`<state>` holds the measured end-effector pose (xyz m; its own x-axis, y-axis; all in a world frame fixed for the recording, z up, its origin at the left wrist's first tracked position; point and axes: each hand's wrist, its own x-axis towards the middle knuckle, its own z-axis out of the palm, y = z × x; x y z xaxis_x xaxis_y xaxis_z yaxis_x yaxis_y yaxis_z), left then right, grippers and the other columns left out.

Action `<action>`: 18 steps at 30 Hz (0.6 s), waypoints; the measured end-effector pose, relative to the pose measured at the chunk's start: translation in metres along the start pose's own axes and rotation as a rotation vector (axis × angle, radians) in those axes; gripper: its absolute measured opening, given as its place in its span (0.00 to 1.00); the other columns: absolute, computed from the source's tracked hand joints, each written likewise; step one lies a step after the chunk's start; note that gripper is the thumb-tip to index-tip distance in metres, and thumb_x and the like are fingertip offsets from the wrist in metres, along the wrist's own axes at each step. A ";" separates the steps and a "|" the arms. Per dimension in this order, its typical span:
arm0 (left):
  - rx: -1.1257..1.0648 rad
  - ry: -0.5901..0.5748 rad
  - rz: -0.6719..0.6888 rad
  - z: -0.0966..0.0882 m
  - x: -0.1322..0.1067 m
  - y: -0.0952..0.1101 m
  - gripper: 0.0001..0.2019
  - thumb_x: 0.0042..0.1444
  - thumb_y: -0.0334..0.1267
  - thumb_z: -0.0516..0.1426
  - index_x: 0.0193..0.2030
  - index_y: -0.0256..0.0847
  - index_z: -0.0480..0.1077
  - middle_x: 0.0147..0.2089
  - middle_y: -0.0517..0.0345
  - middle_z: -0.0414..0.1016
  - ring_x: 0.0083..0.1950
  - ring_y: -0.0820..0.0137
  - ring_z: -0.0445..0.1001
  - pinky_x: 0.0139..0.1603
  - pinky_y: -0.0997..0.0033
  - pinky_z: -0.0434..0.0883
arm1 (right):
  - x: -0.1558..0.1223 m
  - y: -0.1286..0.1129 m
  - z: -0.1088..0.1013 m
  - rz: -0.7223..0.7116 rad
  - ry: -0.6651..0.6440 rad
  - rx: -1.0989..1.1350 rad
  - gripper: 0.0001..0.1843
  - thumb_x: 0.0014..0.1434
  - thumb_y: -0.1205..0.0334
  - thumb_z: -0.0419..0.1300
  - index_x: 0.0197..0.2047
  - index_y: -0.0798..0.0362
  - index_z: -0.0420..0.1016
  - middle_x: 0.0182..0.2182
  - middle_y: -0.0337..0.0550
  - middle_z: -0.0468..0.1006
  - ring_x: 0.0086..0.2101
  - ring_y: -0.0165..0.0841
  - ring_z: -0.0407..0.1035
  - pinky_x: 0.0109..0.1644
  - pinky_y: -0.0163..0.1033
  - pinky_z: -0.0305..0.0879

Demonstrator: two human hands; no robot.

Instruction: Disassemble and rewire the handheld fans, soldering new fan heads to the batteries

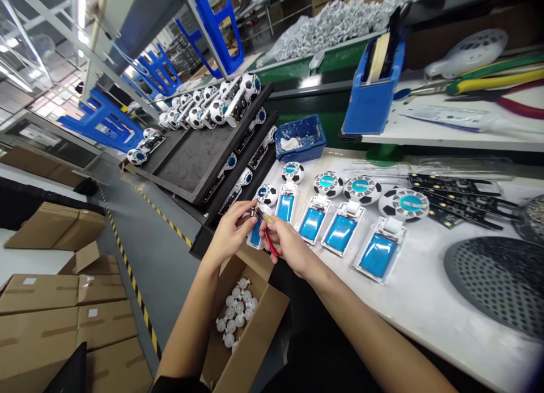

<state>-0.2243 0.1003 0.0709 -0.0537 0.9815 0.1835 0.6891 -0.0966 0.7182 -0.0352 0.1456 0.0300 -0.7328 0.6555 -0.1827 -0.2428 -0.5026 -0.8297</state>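
At the near left corner of the white bench, my left hand (233, 229) pinches at a small part I cannot make out. My right hand (289, 244) grips red-handled pliers (271, 243), their jaws close to my left fingertips. Both hands are over a device with a football-patterned head (267, 194) and a blue battery pack (255, 234), partly hidden by my fingers. Several similar units lie in a row to the right, such as one with a blue pack (313, 223) and another at the end (378, 256).
Stacked black trays (187, 160) with football-patterned units stand at the left. Behind the bench sits a blue bin (300, 139). Black circuit boards (461, 197) and a perforated grey seat (488, 282) are at right. Below, an open carton (266, 319) holds white round parts.
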 end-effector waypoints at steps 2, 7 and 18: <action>0.000 0.014 0.001 0.002 0.000 0.000 0.21 0.72 0.44 0.62 0.68 0.44 0.76 0.67 0.44 0.76 0.68 0.57 0.77 0.66 0.57 0.79 | 0.000 0.000 -0.001 -0.001 0.002 0.007 0.17 0.67 0.44 0.54 0.42 0.50 0.69 0.36 0.40 0.71 0.29 0.31 0.64 0.21 0.31 0.61; 0.003 0.033 0.005 0.006 -0.001 0.000 0.21 0.71 0.43 0.63 0.69 0.44 0.76 0.66 0.44 0.76 0.67 0.58 0.77 0.64 0.58 0.81 | -0.002 -0.002 -0.002 0.016 0.017 0.025 0.18 0.67 0.44 0.54 0.42 0.50 0.70 0.34 0.39 0.69 0.28 0.30 0.61 0.21 0.30 0.55; 0.040 0.040 0.020 0.010 -0.001 0.000 0.21 0.72 0.42 0.61 0.70 0.46 0.75 0.66 0.44 0.74 0.67 0.57 0.77 0.64 0.57 0.80 | -0.001 -0.008 -0.001 0.077 0.048 0.056 0.22 0.59 0.41 0.58 0.44 0.50 0.72 0.37 0.40 0.70 0.29 0.29 0.60 0.21 0.30 0.49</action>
<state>-0.2175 0.1008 0.0640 -0.0681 0.9720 0.2249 0.7183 -0.1086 0.6872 -0.0315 0.1501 0.0364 -0.7193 0.6397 -0.2709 -0.2236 -0.5824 -0.7816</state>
